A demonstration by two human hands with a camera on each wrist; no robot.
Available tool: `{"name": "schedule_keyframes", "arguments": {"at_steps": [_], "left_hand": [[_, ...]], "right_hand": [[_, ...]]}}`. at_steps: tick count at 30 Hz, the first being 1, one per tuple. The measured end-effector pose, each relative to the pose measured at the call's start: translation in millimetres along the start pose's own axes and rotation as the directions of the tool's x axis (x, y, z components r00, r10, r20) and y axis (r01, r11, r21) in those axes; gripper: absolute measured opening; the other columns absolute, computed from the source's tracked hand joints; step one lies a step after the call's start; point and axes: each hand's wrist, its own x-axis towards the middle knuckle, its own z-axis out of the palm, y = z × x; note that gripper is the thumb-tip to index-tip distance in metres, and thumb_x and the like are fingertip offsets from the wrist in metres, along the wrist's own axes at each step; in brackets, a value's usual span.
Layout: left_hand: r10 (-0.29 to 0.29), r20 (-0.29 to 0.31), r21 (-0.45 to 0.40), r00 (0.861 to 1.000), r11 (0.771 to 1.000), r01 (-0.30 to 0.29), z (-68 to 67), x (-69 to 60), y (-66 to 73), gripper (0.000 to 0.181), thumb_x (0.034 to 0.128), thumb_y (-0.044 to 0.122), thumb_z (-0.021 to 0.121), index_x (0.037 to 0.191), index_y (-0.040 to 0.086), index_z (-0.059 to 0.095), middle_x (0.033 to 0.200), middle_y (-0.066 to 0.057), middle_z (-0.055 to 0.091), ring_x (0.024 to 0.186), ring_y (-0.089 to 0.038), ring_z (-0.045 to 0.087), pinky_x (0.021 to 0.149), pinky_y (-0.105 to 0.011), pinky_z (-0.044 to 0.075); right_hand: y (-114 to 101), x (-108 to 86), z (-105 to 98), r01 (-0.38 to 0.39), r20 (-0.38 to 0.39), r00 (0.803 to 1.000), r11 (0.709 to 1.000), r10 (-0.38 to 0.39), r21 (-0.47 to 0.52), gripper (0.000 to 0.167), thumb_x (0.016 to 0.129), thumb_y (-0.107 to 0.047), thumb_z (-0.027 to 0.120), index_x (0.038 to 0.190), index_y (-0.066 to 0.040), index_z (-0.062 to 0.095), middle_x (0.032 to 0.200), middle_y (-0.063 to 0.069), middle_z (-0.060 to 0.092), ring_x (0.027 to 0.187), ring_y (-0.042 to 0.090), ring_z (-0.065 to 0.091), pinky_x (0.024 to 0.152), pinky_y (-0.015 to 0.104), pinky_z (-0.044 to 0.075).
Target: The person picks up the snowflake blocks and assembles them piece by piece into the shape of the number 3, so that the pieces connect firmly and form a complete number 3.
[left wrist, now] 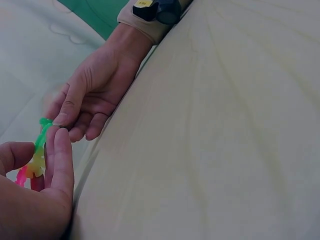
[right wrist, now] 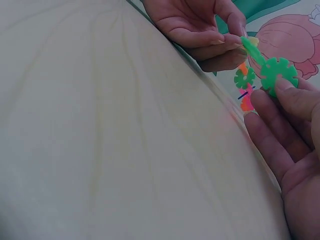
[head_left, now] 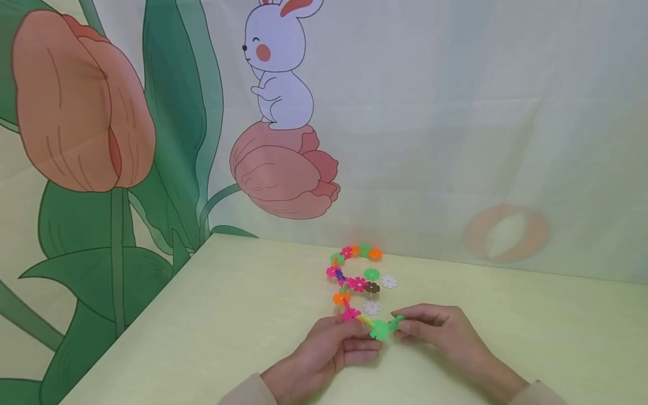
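A chain of colourful notched plastic flower discs (head_left: pixel 358 284) lies on the table in a shape like an E or a 3. My left hand (head_left: pixel 334 346) holds its near end, with thumb and fingers about a yellow disc (left wrist: pixel 36 166) and a green disc (head_left: pixel 379 330) just beyond. From the right, my right hand (head_left: pixel 445 332) pinches another green disc (right wrist: pixel 278 75) between thumb and fingers. In the right wrist view, that disc's edge meets the chain's green end disc (right wrist: pixel 252 50), seen nearly edge-on. Whether their notches interlock, I cannot tell.
Inside the chain's curves lie a loose-looking green disc (head_left: pixel 372 274), a white disc (head_left: pixel 388 282) and a second white disc (head_left: pixel 372 307). A brown disc (head_left: pixel 372 287) ends the chain's middle arm. Behind the pale table (head_left: pixel 202 315) hangs a printed cloth (head_left: pixel 405 112) with tulips and a rabbit.
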Motion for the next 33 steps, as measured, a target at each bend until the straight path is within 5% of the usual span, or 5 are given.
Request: {"name": "schedule_keyframes", "arguments": {"at_steps": [17, 33], "left_hand": [[-0.018, -0.021, -0.005, 1.000, 1.000, 0.018, 0.2, -0.7, 1.0, 0.018, 0.0996, 0.002, 0.067, 0.113, -0.010, 0.067, 0.096, -0.022, 0.077, 0.091, -0.025, 0.079, 0.089, -0.042, 0.062], [-0.024, -0.036, -0.009, 0.999, 1.000, 0.023, -2.7, -1.0, 1.0, 0.022, 0.1021, 0.000, 0.066, 0.119, -0.013, 0.062, 0.102, -0.025, 0.077, 0.094, -0.026, 0.079, 0.091, -0.040, 0.061]], "right_hand": [[-1, -1.5, 3, 0.048, 0.008, 0.999, 0.998, -0.048, 0.029, 0.026, 0.098, -0.008, 0.076, 0.119, 0.008, 0.075, 0.111, 0.012, 0.078, 0.094, 0.025, 0.078, 0.087, 0.039, 0.063], [-5, -0.9, 14, 0.058, -0.070, 0.996, 0.998, -0.060, -0.024, 0.022, 0.095, -0.012, 0.080, 0.112, 0.002, 0.080, 0.104, 0.012, 0.080, 0.094, 0.025, 0.079, 0.087, 0.035, 0.063]]}}
